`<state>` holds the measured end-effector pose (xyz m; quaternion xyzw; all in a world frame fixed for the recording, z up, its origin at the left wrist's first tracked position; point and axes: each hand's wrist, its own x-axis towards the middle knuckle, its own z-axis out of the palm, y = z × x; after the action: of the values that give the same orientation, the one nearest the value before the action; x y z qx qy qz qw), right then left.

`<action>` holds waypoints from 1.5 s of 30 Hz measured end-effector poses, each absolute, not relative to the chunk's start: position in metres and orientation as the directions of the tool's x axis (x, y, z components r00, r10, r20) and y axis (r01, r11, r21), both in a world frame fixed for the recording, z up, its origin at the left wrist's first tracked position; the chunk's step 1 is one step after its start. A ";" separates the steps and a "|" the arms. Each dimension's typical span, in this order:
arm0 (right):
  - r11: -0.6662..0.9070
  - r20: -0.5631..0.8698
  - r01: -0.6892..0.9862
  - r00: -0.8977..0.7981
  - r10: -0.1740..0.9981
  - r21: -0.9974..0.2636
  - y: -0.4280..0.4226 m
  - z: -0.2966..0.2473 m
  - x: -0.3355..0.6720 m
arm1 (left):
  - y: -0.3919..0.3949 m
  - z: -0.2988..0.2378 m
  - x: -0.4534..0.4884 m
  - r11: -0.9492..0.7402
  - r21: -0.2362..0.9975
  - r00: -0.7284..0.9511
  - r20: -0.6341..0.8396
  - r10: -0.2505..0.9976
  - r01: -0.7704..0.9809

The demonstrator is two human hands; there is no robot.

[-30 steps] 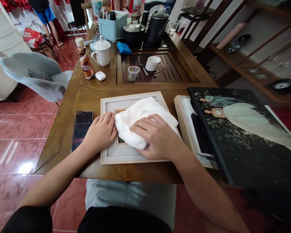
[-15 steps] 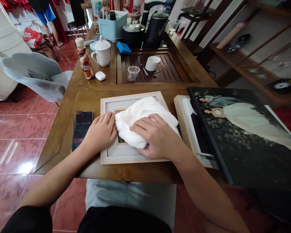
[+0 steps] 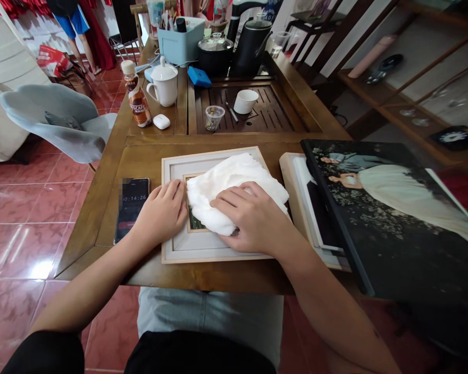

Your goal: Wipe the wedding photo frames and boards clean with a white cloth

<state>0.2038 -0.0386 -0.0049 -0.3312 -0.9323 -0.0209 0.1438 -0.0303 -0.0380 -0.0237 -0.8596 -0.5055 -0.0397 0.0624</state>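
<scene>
A light wood picture frame [image 3: 179, 255] with a wide pale mount lies flat on the table in front of me. Over much of its middle is a bunched white cloth [image 3: 234, 174], hiding most of the small picture [image 3: 197, 223] inside. My right hand [image 3: 253, 218] presses on the cloth with bent fingers and grips it; the thumb is partly under its near edge. On the frame's left side rests my left hand [image 3: 164, 210], its fingers stretched forward and holding nothing. Just left of that hand lies a phone [image 3: 130, 208] with a timer on its screen.
To the right, a large wedding photo panel [image 3: 398, 218] leans over another pale frame [image 3: 296, 192]. Further back stand a coffee bottle [image 3: 138, 101], a lidded white mug [image 3: 167, 85], a plastic cup [image 3: 214, 118], a white cup [image 3: 245, 102] and a black kettle [image 3: 251, 49].
The cloth and my right hand have shifted slightly right, baring a little more of the picture's left side. My left hand stays in place.
</scene>
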 end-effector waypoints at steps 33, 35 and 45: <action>0.791 0.259 0.608 -0.754 0.603 -0.072 -0.040 -0.003 0.201 | -0.038 -0.022 -0.030 -0.485 -0.057 0.488 0.141 0.861 0.872; 0.793 0.264 0.605 -0.755 0.600 -0.072 -0.040 -0.003 0.201 | -0.038 -0.023 -0.030 -0.484 -0.059 0.488 0.141 0.861 0.873; 0.797 0.281 0.601 -0.755 0.592 -0.063 -0.040 -0.006 0.202 | -0.038 -0.023 -0.031 -0.490 -0.083 0.497 0.139 0.857 0.868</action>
<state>0.2019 -0.0395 -0.0058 -0.3184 -0.9367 -0.0156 0.1448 -0.0306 -0.0379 -0.0234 -0.8621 -0.5001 -0.0395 0.0713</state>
